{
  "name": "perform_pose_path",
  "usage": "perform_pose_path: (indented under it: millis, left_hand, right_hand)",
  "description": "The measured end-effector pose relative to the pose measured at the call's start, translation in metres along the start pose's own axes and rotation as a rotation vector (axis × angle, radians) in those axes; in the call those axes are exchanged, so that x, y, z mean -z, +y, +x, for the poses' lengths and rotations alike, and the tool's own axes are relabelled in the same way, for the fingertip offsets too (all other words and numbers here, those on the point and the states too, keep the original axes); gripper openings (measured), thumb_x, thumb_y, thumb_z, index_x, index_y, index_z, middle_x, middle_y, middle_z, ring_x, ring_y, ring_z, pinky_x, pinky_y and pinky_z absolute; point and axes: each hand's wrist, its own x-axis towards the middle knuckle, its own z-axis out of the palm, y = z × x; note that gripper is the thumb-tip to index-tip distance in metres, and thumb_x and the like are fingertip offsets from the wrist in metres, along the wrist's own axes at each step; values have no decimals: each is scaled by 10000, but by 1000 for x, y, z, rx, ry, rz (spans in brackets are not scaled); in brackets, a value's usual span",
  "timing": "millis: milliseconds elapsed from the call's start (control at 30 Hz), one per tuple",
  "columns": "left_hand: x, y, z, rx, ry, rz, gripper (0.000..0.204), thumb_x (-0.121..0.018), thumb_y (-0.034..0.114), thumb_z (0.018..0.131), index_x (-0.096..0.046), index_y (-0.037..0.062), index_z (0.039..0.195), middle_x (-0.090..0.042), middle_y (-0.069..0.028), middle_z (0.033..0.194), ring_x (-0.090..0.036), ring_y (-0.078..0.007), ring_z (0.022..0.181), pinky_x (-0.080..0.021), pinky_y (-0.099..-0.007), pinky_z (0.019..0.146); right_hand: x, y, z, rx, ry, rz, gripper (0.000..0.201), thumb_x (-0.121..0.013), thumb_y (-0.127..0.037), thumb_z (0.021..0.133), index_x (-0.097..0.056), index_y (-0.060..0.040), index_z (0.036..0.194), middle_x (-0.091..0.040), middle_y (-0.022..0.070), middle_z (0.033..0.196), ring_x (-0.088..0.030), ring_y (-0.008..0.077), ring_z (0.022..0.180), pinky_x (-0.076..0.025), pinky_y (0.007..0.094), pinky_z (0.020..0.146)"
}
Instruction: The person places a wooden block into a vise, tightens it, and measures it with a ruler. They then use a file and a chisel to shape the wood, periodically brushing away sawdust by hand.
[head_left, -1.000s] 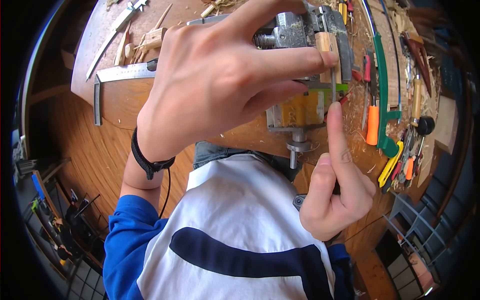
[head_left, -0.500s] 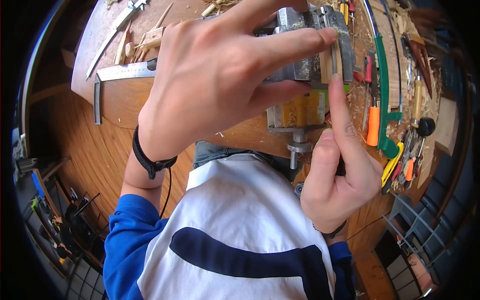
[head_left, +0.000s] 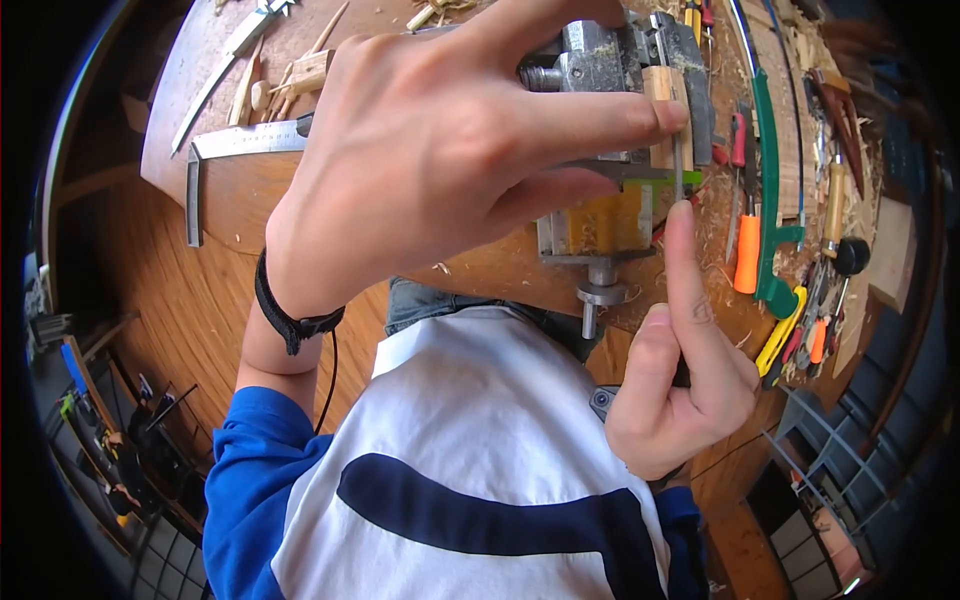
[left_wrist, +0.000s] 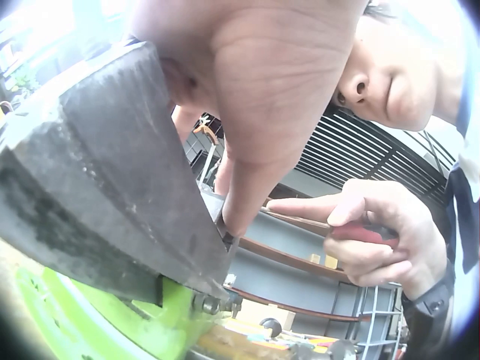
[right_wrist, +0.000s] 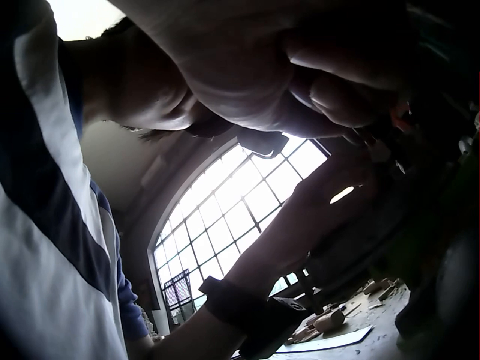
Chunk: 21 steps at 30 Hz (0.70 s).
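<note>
A small pale wood block (head_left: 660,85) is clamped upright between the jaws of a grey metal bench vise (head_left: 590,75). Across its top runs a thin metal file (head_left: 679,170). My right hand (head_left: 685,385) grips the file's red handle (left_wrist: 367,234), its index finger stretched along the tool. Over the vise spreads my left hand (head_left: 430,160), one straight finger resting on the file at the wood and the thumb beside the vise. The left wrist view shows the vise's dark side (left_wrist: 112,150) close up, with the left palm above it.
Right of the vise lie a green-handled saw (head_left: 768,190), an orange-handled tool (head_left: 746,255) and a yellow cutter (head_left: 780,330) among shavings. A try square (head_left: 250,143) and carved wood pieces (head_left: 305,75) lie to the left. The vise's screw handle (head_left: 590,315) juts toward the body.
My right hand pushed the file forward along the wood, then drew it back toward the body. The left hand stayed over the vise, its finger shifting slightly with the file.
</note>
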Motion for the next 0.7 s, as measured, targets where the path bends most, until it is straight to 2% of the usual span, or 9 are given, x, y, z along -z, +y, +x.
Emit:
perform_pose_path:
  millis: [33, 133, 233, 333, 433, 533, 600, 633, 700]
  left_hand:
    - [1, -1, 0, -14, -13, -12, 379, -752, 258, 809, -699, 277, 1183, -619, -169, 1156, -667, -133, 636, -518, -245, 461]
    - [10, -5, 2, 99, -180, -192, 447, -775, 278, 790, -679, 250, 1225, -611, -163, 1181, -707, -168, 721, -566, -255, 505]
    - [-16, -13, -5, -165, 312, -193, 522, -798, 317, 766, -656, 225, 1260, -603, -153, 1201, -730, -216, 811, -619, -281, 580]
    - [9, -3, 4, 133, -203, -171, 554, -802, 349, 755, -648, 227, 1272, -600, -146, 1209, -732, -252, 875, -643, -305, 644]
    - [-17, -5, -12, 95, 231, -248, 549, -800, 354, 759, -649, 244, 1275, -604, -145, 1200, -732, -232, 851, -631, -295, 610]
    - [-15, -13, -7, -161, 286, -183, 544, -800, 348, 761, -650, 263, 1277, -608, -141, 1199, -732, -213, 824, -616, -285, 571]
    - [-15, -21, -17, -70, 15, -142, 543, -803, 355, 757, -653, 267, 1271, -610, -146, 1192, -731, -205, 812, -600, -275, 541]
    - [-15, -24, -20, -28, -121, -120, 542, -804, 358, 755, -655, 269, 1269, -612, -148, 1188, -730, -202, 806, -593, -270, 526]
    - [11, -6, -4, -23, -231, -31, 559, -806, 364, 752, -647, 268, 1279, -604, -158, 1201, -733, -215, 822, -585, -265, 512]
  right_hand:
    - [-1, 0, 1, -13, 15, 25, 498, -425, 2, 827, -606, 70, 1286, -699, 218, 1137, -534, 60, 522, -420, 233, 499]
    - [-8, -5, 11, -71, 38, 70, 495, -428, -3, 827, -611, 67, 1282, -725, 195, 1023, -508, 66, 525, -412, 237, 507]
    - [-9, -7, 19, -104, 25, 69, 493, -427, -2, 825, -619, 65, 1275, -720, 162, 905, -483, 73, 526, -406, 241, 512]
    - [-11, -2, 19, -48, 46, 62, 492, -427, 3, 823, -622, 65, 1270, -710, 150, 863, -471, 76, 524, -402, 243, 509]
    - [-10, -4, 16, -49, 46, 41, 492, -430, 4, 820, -621, 68, 1269, -725, 172, 907, -473, 72, 516, -405, 242, 505]
    - [-10, -3, 9, -40, 58, 29, 494, -434, -1, 814, -618, 75, 1267, -732, 192, 960, -470, 70, 502, -407, 242, 500]
    - [-7, -3, 4, -33, 54, 35, 503, -433, 1, 804, -613, 85, 1266, -731, 204, 1006, -465, 70, 490, -410, 243, 496]
    - [-4, -4, 1, -40, 30, 33, 534, -448, 24, 755, -615, 96, 1257, -711, 189, 917, -495, 95, 482, -437, 255, 502]
    - [2, -7, 0, -46, -18, 32, 599, -478, 71, 659, -618, 120, 1239, -670, 159, 738, -555, 143, 465, -493, 279, 513]
